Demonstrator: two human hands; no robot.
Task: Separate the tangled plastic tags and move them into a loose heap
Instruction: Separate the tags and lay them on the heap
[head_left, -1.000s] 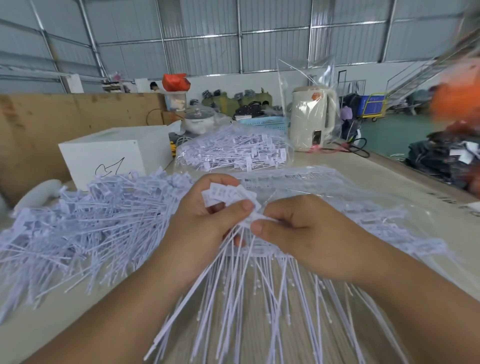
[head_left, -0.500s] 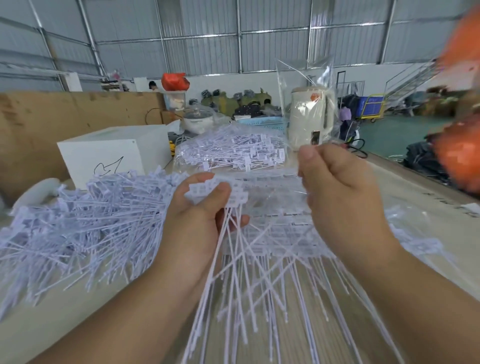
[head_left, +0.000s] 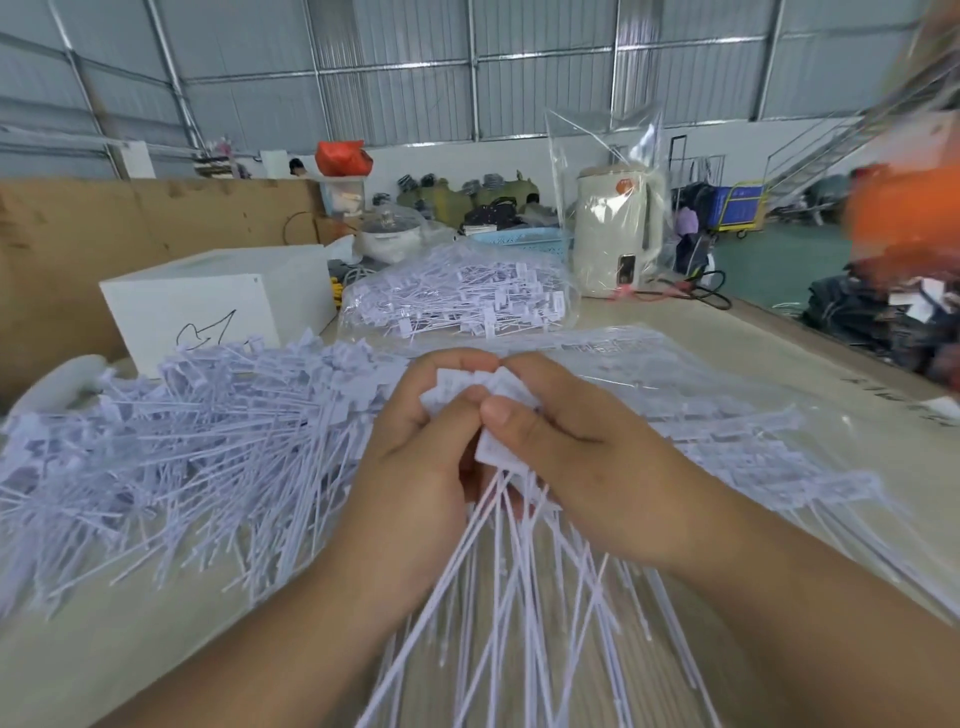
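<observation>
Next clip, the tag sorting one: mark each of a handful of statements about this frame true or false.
1. Both hands grip one bunch of tags by its heads. True: left hand and right hand meet on it.
2. The loose heap lies to the person's right. False: it lies to the left.
3. The kettle stands inside a clear bag. True.
4. The white box sits on top of the heap. False: it stands behind it on the table.
</observation>
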